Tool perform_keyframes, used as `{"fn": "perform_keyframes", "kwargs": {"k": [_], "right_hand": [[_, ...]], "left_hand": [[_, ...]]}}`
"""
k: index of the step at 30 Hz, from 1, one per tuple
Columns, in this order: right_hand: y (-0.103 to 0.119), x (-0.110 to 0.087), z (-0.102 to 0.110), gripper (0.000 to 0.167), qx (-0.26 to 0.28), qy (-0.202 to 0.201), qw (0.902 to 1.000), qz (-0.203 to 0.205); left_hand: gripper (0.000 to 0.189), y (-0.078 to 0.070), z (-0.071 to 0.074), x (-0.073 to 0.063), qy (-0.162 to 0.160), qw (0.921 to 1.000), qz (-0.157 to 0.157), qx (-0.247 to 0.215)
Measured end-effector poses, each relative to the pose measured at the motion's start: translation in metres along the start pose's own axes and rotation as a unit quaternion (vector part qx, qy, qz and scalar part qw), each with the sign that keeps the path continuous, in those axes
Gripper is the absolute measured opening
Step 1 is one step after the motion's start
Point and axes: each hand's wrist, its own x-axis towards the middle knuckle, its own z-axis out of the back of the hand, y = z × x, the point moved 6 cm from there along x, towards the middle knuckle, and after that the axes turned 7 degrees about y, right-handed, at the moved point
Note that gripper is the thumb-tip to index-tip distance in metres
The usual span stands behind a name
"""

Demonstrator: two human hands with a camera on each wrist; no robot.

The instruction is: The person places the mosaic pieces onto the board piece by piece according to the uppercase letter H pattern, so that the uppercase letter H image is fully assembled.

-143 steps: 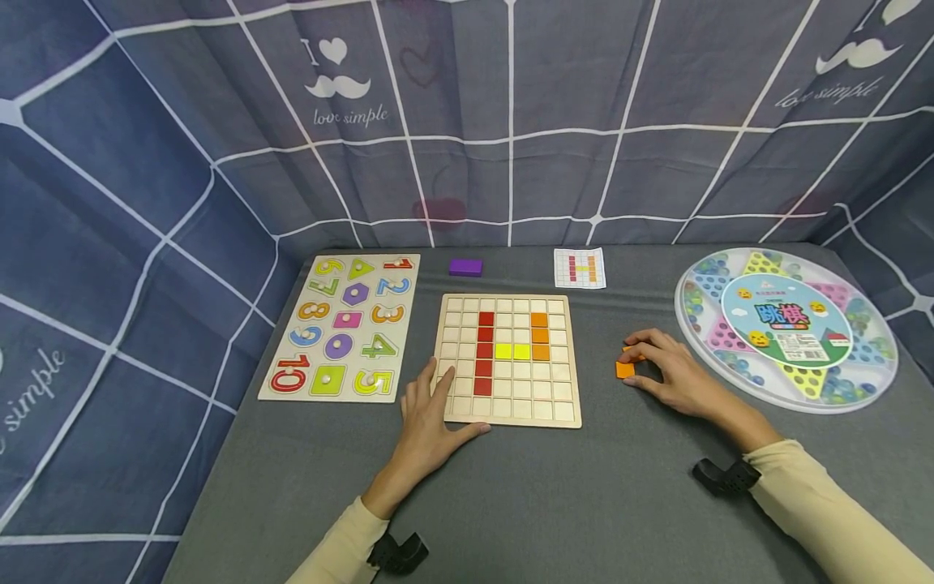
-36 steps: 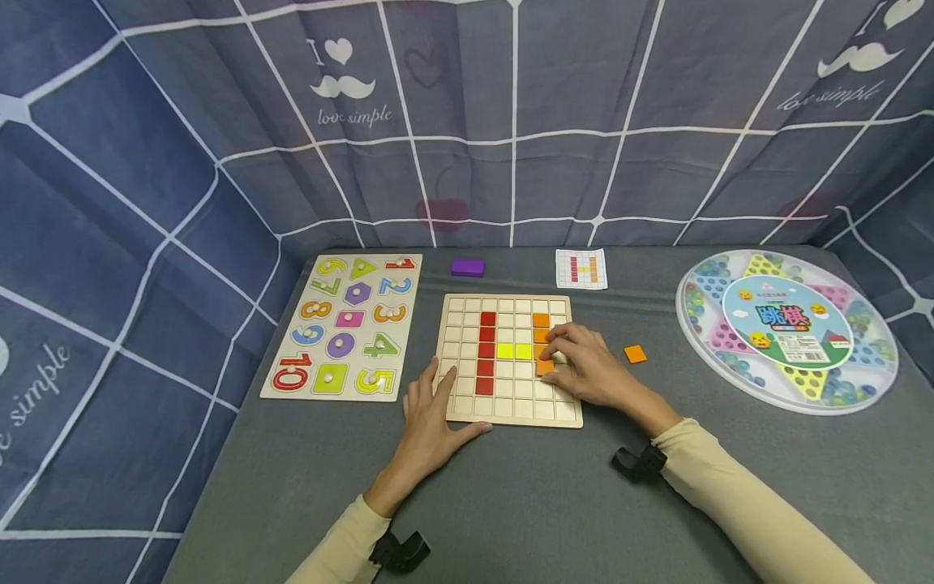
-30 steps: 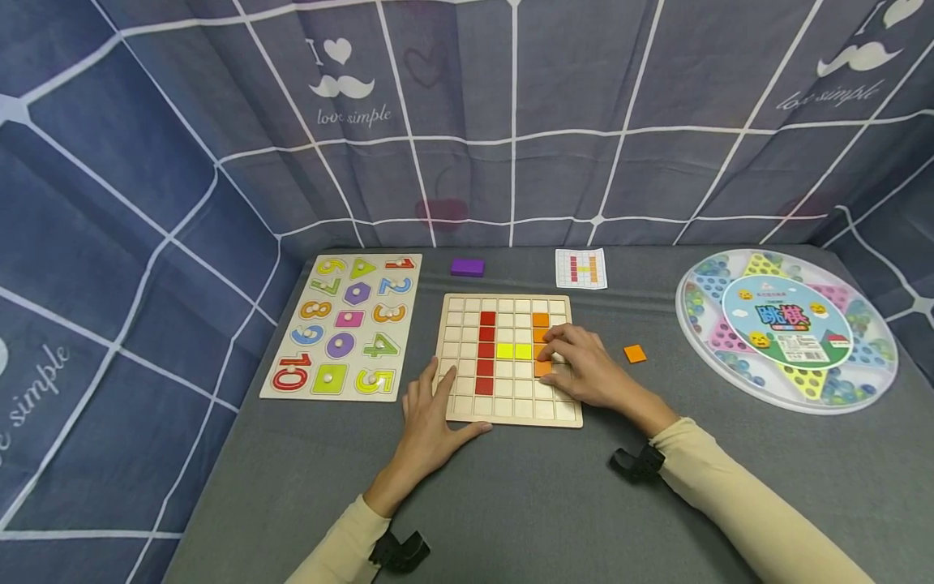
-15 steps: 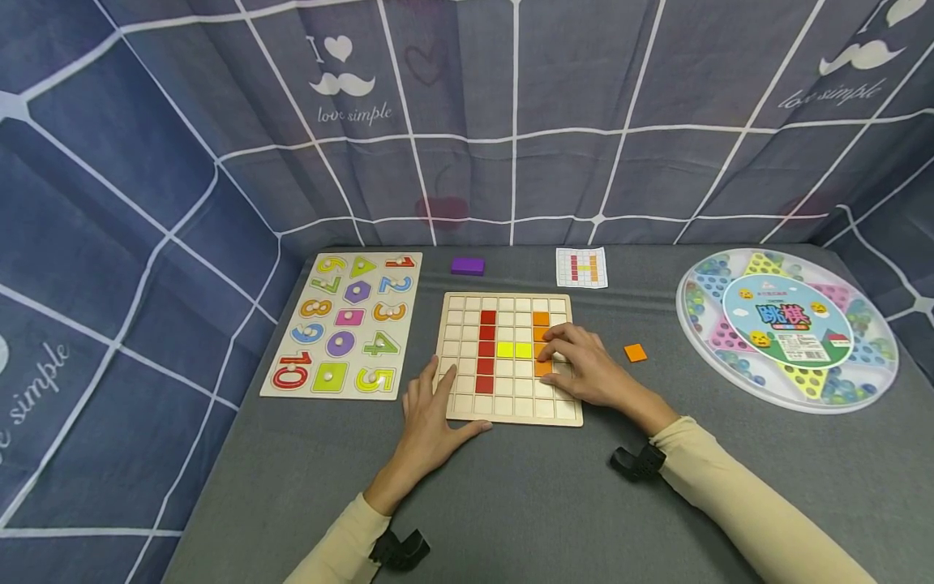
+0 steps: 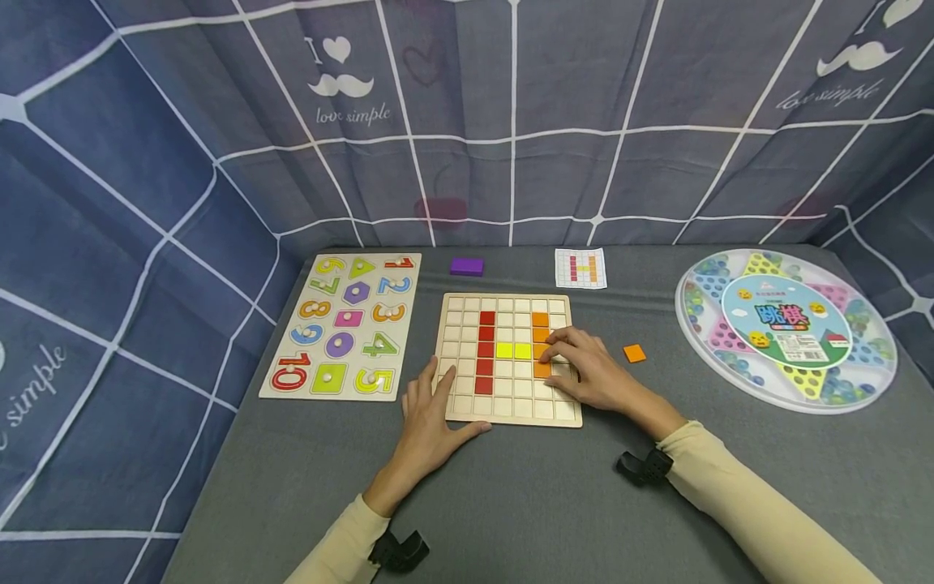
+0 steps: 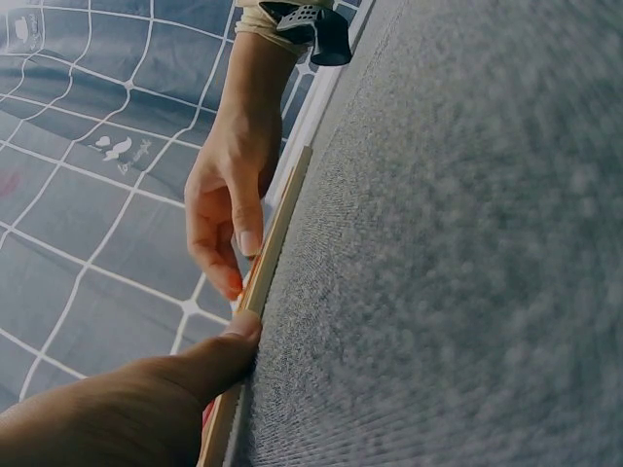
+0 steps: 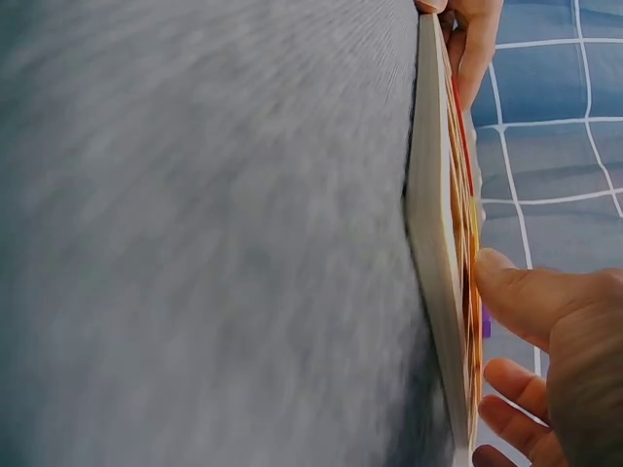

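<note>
A wooden grid board lies on the grey table. Its cells hold a column of several red tiles, two yellow tiles and a column of several orange tiles. At the board's left front corner rests my left hand, fingers spread along the side and thumb at the front edge. My right hand hovers low over the orange column, thumb and fingertips apart beside its lowest tile; contact is hard to tell. A loose orange tile lies right of the board.
A number puzzle board lies to the left, a round Chinese checkers box to the right. Behind the grid board are a purple block and a pattern card. A dark checked curtain encloses the table.
The right hand has come left from two loose orange tiles to the board; one of them now sits in the orange column. Lately it has shifted slightly right. The left hand stays put.
</note>
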Motion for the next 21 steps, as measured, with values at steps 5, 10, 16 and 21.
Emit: {"fn": "perform_keyframes", "kwargs": {"k": [5, 10, 16, 21], "right_hand": [[-0.005, -0.011, 0.007, 0.027, -0.018, -0.007, 0.9998, 0.008], [-0.014, -0.022, 0.017, 0.029, -0.025, -0.007, 0.9996, 0.004], [-0.032, -0.037, 0.030, 0.033, -0.043, -0.012, 0.9989, -0.013], [-0.046, -0.053, 0.043, 0.043, -0.041, -0.012, 0.9985, -0.035]], "left_hand": [[0.099, 0.000, 0.000, 0.000, -0.001, 1.0000, 0.000, -0.002], [0.099, 0.000, 0.000, 0.000, -0.002, 1.0000, 0.000, -0.001], [0.099, 0.000, 0.000, -0.001, -0.008, 0.9999, -0.006, 0.000], [0.099, 0.000, 0.000, -0.001, -0.007, 0.9999, -0.008, 0.004]]}}
